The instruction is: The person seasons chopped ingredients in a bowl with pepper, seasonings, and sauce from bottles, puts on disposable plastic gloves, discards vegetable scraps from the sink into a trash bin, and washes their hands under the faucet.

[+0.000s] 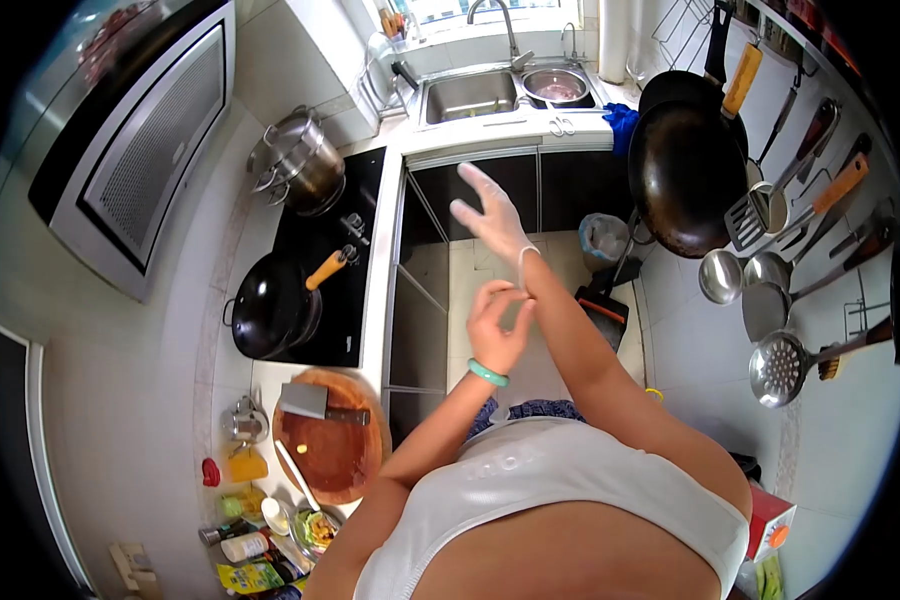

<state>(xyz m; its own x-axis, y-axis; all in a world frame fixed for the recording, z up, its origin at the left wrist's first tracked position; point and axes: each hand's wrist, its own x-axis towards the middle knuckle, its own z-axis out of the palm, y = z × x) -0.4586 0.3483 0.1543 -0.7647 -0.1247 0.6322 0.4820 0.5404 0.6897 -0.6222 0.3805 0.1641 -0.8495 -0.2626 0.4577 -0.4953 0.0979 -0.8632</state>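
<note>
**Left fingers (492, 295) pinching the cuff of the glove (500, 220), just past the right wrist**

Clock hours as read over the head view, with twelve at its top. Wears the thin, see-through glove on the right hand, raised over the floor (462, 290) at mid-view and pointing to eleven. Holds the right fingers (474, 177) released and spread, with nothing in them, the thumb standing apart at their lower side. Has the left fingers bare and closed, forefinger and thumb together on the drawn-down edge of the cuff, at about one o'clock from the left palm. Keeps the rest of the glove beyond the left fingertips, towards twelve, up over the right palm. Wears a green bracelet (488, 373) on the left wrist.

Seen at seven to eight, on the bench (373, 335): a round board (345, 465) bearing a cleaver (305, 400) and a white-handled knife (295, 472), with a bowl (315, 533) beside its lower edge. At nine, on the black hob (348, 310), a wok (270, 305); at ten to eleven, a steel pot (312, 170). At twelve, a sink (468, 98), with a basin (555, 87) towards one. At two, a bin (603, 238) below a hanging pan (675, 170); at three, hanging ladles (721, 277).
</note>
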